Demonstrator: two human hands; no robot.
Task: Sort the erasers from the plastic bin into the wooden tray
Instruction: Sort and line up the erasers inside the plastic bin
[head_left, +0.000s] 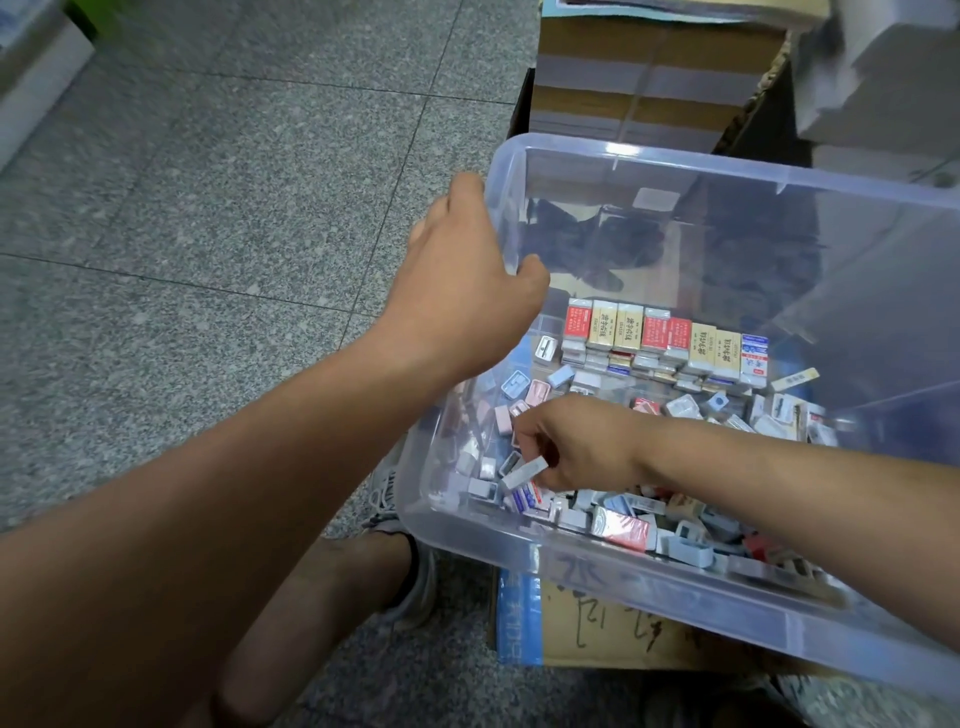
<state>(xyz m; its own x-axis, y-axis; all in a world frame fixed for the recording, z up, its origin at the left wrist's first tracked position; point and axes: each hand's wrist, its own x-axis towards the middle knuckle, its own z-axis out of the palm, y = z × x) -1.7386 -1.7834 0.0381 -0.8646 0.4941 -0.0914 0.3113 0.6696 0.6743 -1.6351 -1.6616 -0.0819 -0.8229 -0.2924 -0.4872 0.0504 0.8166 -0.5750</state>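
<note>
At 3 o'clock of the view, one clear plastic bin (727, 165) is seen, tilted, with its near edge resting on one cardboard box (597, 623) marked with handwriting and a blue strip. Two hands are counted. The left hand (467, 280), at the centre of the view, is clamped on the bin's left wall, with the thumb hooked inside the rim; its fingers are hidden behind the hand. The right hand (576, 447), at 5 o'clock inside the bin, is curled, and one pale eraser (523, 474) is pinched between its thumb and fingertips just above the heap.

Along the bin's far side, a row of eight erasers (665, 335) is stood side by side: three red, four cream and one white with blue. More layers are glimpsed beneath them. The loose erasers (623, 527) on the bin's floor are piled too thickly and blurred too much to be counted.

A grey speckled tile floor (208, 208) is spread from 8 to 11 o'clock. Stacked brown cartons (649, 78) are set at 12 o'clock. One grey laced shoe (400, 499) is partly covered by the bin at 6 o'clock. The bin's right end is cut off by the frame, and the dark shapes seen through its far wall cannot be made out.
</note>
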